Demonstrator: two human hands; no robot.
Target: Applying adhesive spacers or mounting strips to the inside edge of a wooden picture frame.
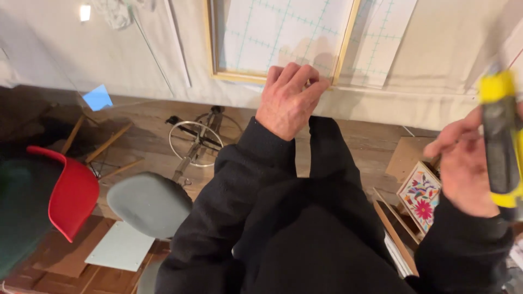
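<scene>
Yellow-and-black handheld tool, blurred, sits gripped in the right hand; left hand presses curled fingers on the pale wooden frame over gridded white cloth. If that press slackens, the frame may shift, I judge.

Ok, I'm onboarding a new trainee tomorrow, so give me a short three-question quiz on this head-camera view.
1. True or false: the left hand rests its fingertips on the lower edge of the wooden frame.
2. What does the right hand hold? A) a paintbrush B) a yellow and black tool C) a roll of tape
3. Fill in: below the wall, beside the grey chair, stands a ___ chair.

Key: 1 true. 2 B; it is too blurred to tell what kind of tool it is. 3 red.
</scene>
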